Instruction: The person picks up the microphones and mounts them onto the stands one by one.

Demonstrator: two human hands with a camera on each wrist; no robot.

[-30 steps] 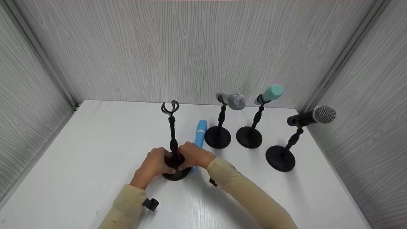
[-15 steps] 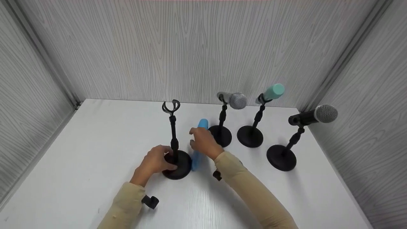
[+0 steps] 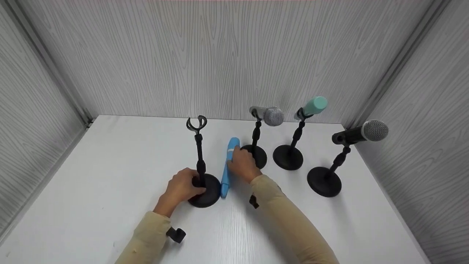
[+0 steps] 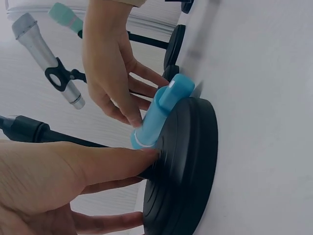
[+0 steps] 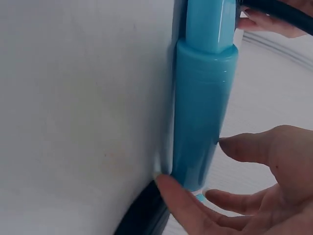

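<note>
A black desktop microphone stand (image 3: pixel 210 192) with a bare, forked clip stands upright on the white table. My left hand (image 3: pixel 181 186) grips it low down, thumb and fingers around the pole just above the round base (image 4: pixel 188 161). Just right of that base lies a blue microphone (image 3: pixel 226 175), flat on the table and pointing away from me. My right hand (image 3: pixel 243 163) holds its middle part from the right side. The right wrist view puts the thumb on one side of the blue microphone (image 5: pixel 203 98) and fingertips on the other.
Behind and right of the right hand stand a silver microphone (image 3: pixel 269 115), a mint-green microphone (image 3: pixel 314 106) and a black microphone with a silver head (image 3: pixel 362 132), each on a black stand. Grey wood-grain panels (image 3: pixel 220 58) wall the table at the back and sides.
My right hand has left the stand's base, moved right and come down onto the blue microphone. The left hand stays at the stand, which has barely moved.
</note>
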